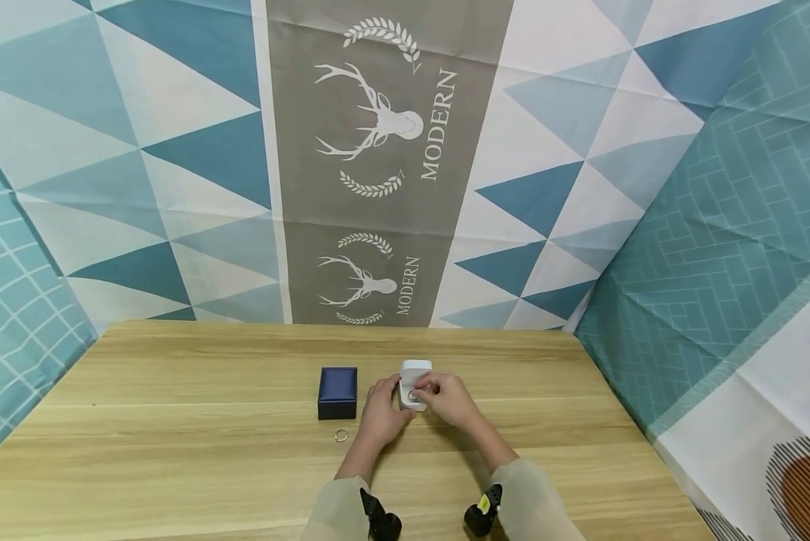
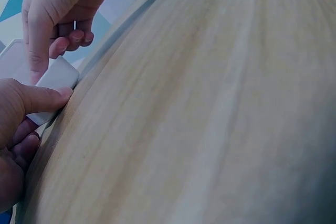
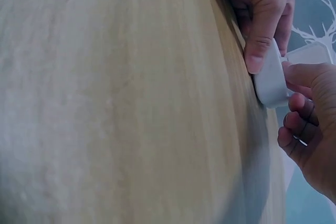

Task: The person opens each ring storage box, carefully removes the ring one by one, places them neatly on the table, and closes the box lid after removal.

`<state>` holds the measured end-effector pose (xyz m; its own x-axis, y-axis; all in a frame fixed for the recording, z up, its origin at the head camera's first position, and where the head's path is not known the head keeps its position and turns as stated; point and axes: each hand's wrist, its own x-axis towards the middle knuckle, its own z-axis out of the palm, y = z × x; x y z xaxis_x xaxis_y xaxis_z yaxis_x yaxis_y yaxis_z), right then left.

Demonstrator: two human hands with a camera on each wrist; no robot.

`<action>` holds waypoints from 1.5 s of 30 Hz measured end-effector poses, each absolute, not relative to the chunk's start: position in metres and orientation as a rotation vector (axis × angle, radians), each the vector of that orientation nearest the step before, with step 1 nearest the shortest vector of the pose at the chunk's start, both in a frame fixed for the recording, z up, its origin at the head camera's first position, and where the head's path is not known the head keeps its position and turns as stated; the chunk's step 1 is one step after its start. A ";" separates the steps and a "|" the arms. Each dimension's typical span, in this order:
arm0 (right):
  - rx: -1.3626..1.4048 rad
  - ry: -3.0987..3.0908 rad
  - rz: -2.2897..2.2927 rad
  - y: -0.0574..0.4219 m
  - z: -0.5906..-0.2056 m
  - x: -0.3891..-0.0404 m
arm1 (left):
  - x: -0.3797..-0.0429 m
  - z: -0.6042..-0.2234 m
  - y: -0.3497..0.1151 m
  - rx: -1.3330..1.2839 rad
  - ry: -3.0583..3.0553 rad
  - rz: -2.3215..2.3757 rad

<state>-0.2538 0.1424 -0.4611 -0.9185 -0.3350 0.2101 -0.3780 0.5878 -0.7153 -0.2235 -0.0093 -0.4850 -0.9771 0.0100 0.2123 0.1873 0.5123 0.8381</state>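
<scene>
A small white ring box [image 1: 415,367] stands on the table with its lid raised. My left hand [image 1: 380,413] grips the box from the left, its thumb along the near side, as the left wrist view also shows. From the right, my right hand [image 1: 452,400] reaches into the box, and its thumb and forefinger pinch a ring [image 1: 412,395] there. In the right wrist view the fingertips are inside the white box [image 3: 270,80], which hides most of what they hold. The other fingers of that hand are curled outside the box.
A dark blue box [image 1: 338,392] sits closed to the left of my left hand. Just in front of it a second ring [image 1: 340,436] lies on the wooden table [image 1: 195,421]. Patterned cloth [image 1: 209,188] hangs behind the table and along both sides.
</scene>
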 end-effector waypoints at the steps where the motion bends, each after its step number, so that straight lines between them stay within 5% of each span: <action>1: 0.618 -2.751 1.261 0.142 -0.461 -0.254 | -0.223 -0.485 -0.009 -0.169 -2.570 -1.460; 45: 0.569 -2.806 1.198 0.144 -0.460 -0.256 | -0.223 -0.481 -0.010 -0.130 -2.598 -1.502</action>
<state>-0.2563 0.1443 -0.4603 -0.9321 -0.3167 0.1757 -0.3460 0.6349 -0.6908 -0.2225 -0.0095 -0.4808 -0.9868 0.0056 0.1619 0.1431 0.4986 0.8549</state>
